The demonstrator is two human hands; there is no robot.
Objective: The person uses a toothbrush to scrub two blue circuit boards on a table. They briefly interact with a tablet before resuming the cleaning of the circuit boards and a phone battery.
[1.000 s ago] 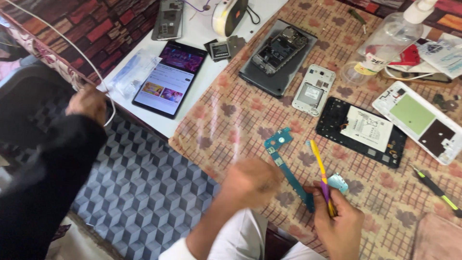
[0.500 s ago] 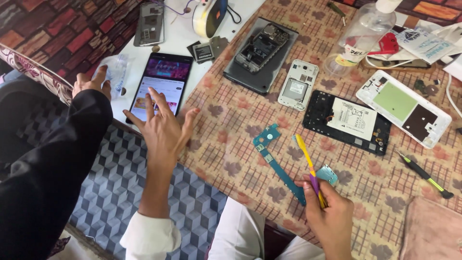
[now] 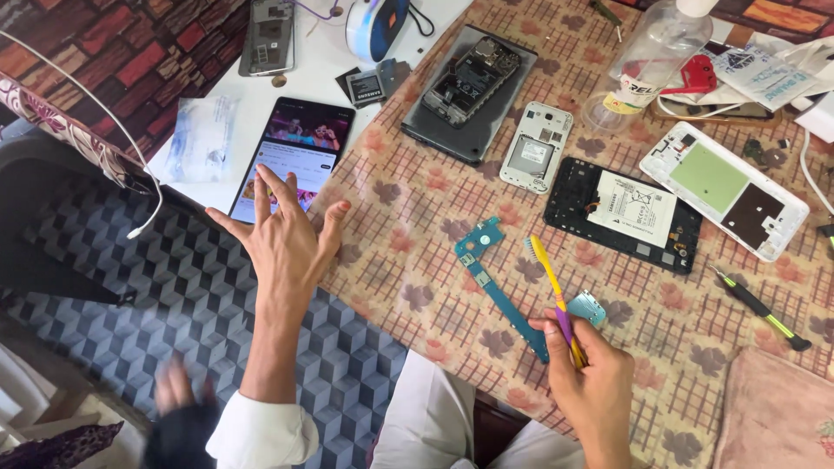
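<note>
Right hand [image 3: 591,382] pinched yellow toothbrush [image 3: 554,295]; bristles up-left, just beside teal circuit board [image 3: 495,278], which lay diagonal on patterned tablecloth [image 3: 417,208]. Left hand [image 3: 282,239] farther, fingers spread, empty.

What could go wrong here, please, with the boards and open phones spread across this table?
The right hand holds a toothbrush just over the blue circuit board; hard brushing might loosen small parts. That board lies near the table edge and could slide off. The left hand is spread in the air by the lit tablet, which it may knock.
</note>
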